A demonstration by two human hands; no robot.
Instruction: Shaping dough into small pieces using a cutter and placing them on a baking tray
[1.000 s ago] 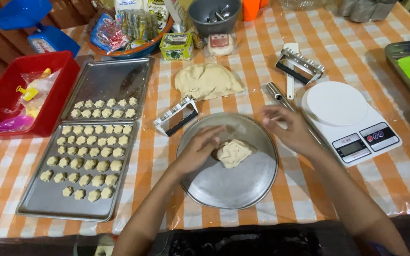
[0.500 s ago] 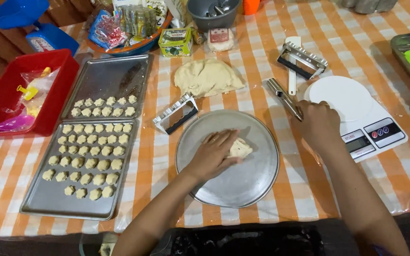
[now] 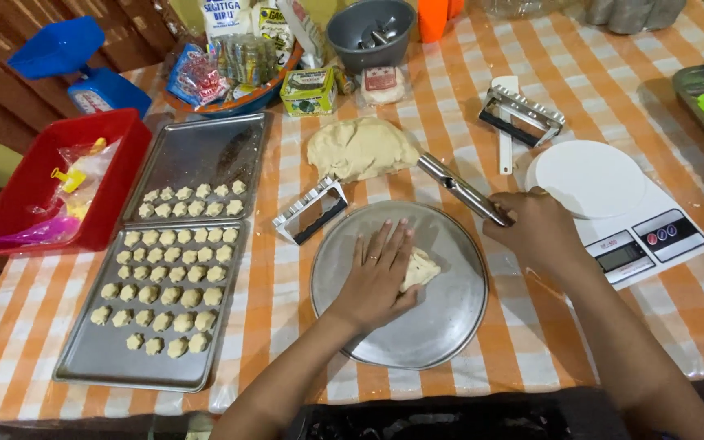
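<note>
My left hand (image 3: pixel 379 275) lies flat, fingers together, pressing a small pale piece of dough (image 3: pixel 420 269) onto a round metal plate (image 3: pixel 450 322). To the right of the plate, my right hand (image 3: pixel 534 231) is closed around the handle end of a long metal rolling tool (image 3: pixel 459 188) that lies diagonally past the plate's upper rim. A large lump of dough (image 3: pixel 360 148) rests on the checked tablecloth behind the plate.
A metal baking tray (image 3: pixel 197 159) at the left holds several rows of small dough pieces (image 3: pixel 169 277). A metal cutter (image 3: pixel 311 212) lies beside the plate. A white kitchen scale (image 3: pixel 613 204), another cutter (image 3: pixel 521 114), a red bin (image 3: pixel 50 183) and packets stand around.
My right hand moved from the plate's rim out to the right and took hold of the metal rolling tool. My left hand slid onto the small dough piece and flattened over it.
</note>
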